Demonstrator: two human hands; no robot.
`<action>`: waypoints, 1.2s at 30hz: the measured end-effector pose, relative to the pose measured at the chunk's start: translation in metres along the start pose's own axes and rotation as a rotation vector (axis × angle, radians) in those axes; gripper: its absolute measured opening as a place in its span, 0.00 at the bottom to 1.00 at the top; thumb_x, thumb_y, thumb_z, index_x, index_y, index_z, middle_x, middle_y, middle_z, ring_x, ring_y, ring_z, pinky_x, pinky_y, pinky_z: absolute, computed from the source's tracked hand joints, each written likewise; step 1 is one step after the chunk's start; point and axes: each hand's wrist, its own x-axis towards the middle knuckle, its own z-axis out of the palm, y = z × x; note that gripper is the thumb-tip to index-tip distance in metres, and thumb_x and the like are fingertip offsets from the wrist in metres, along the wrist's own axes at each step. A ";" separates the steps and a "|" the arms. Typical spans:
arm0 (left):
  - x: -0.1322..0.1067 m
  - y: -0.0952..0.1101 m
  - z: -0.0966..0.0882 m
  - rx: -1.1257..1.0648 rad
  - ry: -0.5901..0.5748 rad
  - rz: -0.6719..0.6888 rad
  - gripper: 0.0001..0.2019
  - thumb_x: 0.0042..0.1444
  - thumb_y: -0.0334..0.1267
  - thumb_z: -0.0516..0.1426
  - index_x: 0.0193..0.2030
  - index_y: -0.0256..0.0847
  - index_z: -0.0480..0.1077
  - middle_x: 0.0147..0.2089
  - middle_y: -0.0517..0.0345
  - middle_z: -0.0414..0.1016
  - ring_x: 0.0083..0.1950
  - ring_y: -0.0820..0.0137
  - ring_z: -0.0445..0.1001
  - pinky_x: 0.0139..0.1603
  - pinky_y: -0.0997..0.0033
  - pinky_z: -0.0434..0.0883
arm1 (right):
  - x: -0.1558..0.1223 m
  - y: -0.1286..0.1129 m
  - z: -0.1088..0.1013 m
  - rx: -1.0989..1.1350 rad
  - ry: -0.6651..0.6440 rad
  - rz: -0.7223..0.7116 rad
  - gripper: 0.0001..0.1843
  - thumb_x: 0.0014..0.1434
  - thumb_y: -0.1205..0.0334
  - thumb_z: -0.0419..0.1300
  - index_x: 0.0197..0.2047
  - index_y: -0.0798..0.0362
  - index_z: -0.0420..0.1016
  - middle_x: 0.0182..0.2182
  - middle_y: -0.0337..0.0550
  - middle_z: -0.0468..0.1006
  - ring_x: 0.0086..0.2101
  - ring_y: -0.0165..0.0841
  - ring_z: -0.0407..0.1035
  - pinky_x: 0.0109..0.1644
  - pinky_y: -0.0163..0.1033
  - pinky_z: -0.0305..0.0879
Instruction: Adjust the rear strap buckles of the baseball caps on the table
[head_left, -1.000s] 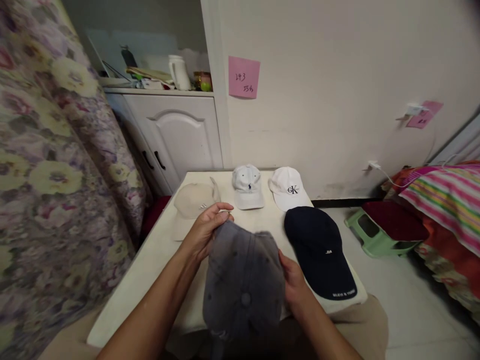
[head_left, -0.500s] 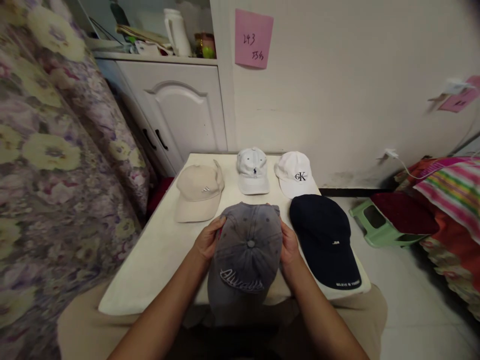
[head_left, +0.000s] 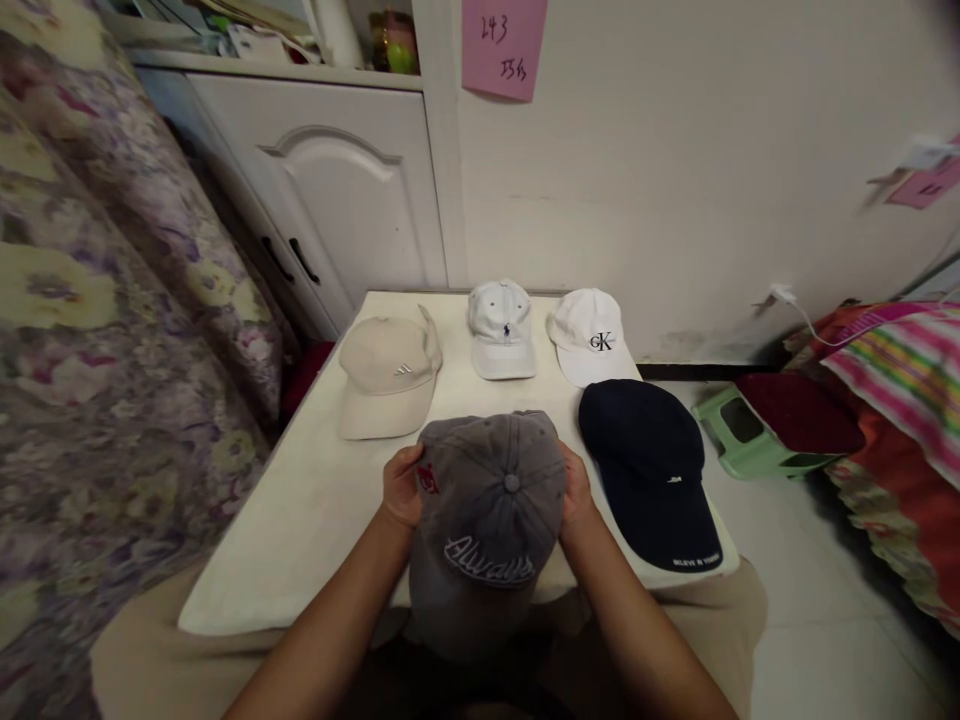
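Observation:
Between my two hands is a faded grey baseball cap (head_left: 487, 500), its brim toward me, with "Always" stitched in white and a small red mark on its left side. My left hand (head_left: 403, 487) is closed on the cap's left edge, thumb on top. On the opposite edge my right hand (head_left: 576, 485) grips it, its fingers partly hidden behind the crown. Nearest to my right hand lies a navy cap (head_left: 645, 470). A beige cap (head_left: 390, 375) rests beyond my left hand. Farther back are a pale grey-white cap (head_left: 501, 330) and a white "CK" cap (head_left: 589, 335).
The caps lie on a cream-covered table (head_left: 300, 530) that ends at the wall. A flowered curtain (head_left: 112, 400) hangs at left, before a white cabinet (head_left: 352, 200). At right stand a green stool (head_left: 739, 430) and a bed with a striped cover (head_left: 900, 370).
The grey cap has turned slightly in my hands, so its red side mark now shows more fully. My left hand has shifted a little left. The view has tilted down somewhat.

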 end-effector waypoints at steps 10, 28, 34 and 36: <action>0.010 0.009 -0.010 -0.014 0.081 0.066 0.11 0.57 0.35 0.55 0.38 0.33 0.79 0.37 0.48 0.85 0.46 0.55 0.82 0.54 0.56 0.75 | -0.003 0.006 -0.012 -0.013 0.045 0.042 0.08 0.59 0.59 0.62 0.40 0.52 0.80 0.35 0.42 0.86 0.47 0.39 0.78 0.60 0.49 0.68; -0.117 -0.052 0.016 0.501 0.087 -0.053 0.18 0.48 0.21 0.65 0.48 0.34 0.78 0.33 0.54 0.81 0.28 0.72 0.77 0.28 0.80 0.69 | 0.002 0.005 -0.020 0.007 0.112 -0.101 0.09 0.53 0.58 0.65 0.38 0.52 0.79 0.33 0.40 0.86 0.43 0.39 0.79 0.53 0.47 0.73; -0.113 -0.050 0.021 0.204 0.142 0.175 0.11 0.53 0.27 0.64 0.44 0.37 0.79 0.34 0.54 0.84 0.35 0.64 0.82 0.40 0.70 0.76 | -0.003 0.007 -0.014 -0.019 0.045 -0.107 0.09 0.53 0.59 0.64 0.37 0.53 0.79 0.35 0.44 0.86 0.46 0.41 0.78 0.55 0.46 0.72; -0.117 -0.064 0.015 0.055 0.180 0.171 0.07 0.56 0.31 0.62 0.42 0.36 0.80 0.38 0.51 0.85 0.40 0.61 0.83 0.46 0.65 0.77 | -0.001 0.008 -0.015 -0.023 0.040 -0.129 0.09 0.53 0.59 0.64 0.37 0.52 0.79 0.36 0.43 0.86 0.47 0.40 0.78 0.56 0.45 0.71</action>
